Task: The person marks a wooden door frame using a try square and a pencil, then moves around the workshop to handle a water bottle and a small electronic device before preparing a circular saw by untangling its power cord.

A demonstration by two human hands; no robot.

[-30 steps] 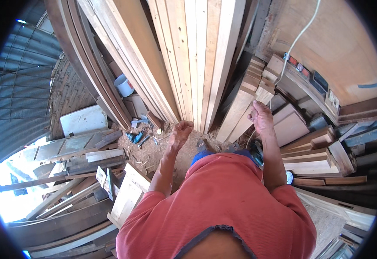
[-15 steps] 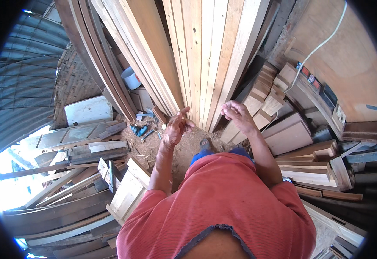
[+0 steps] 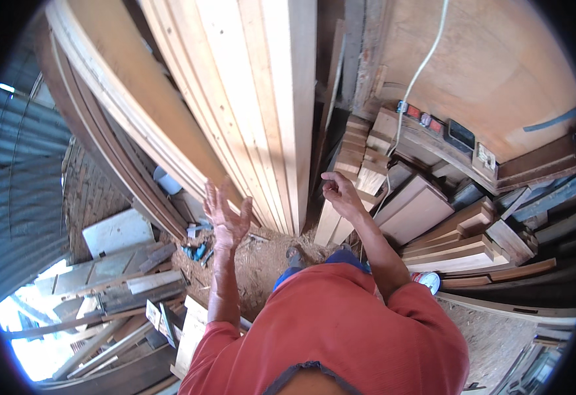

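In front of both hands, the biggest things, tall pale boards (image 3: 255,118), stand on end; lower ends are at the shavings-strewn floor (image 3: 255,260), roughly btwn & below the hands, tops out of view. L hand (image 3: 227,220) is raised at the left part of the boards, fingers spread, nothing in it; touching or just short, can't tell. R hand (image 3: 342,196) is right of the boards, fingers half curled, index out toward L hand; nothing seen in it, but palm's hidden, so can't say for sure.

For handling lengths like these well, a flat, spread palm prob. steadies better than fingertips, so L hand's shape looks good; R hand would do better opened likewise, at approx same ht. Feet (image 3: 294,253) are nr the board ends, so best kept clear, & loose shavings could slip underfoot.

Labels etc.: no lettering readable on the boards. Beyond & right of R hand, a plywood panel (image 3: 498,66) carries a blue strip (image 3: 554,118), no legible writing. Back & right of R hand, a round tin (image 3: 426,282) has a pale face w/ coloured print, too small to read. Right of & beyond R hand, small red packs (image 3: 433,122) show print, also too tiny
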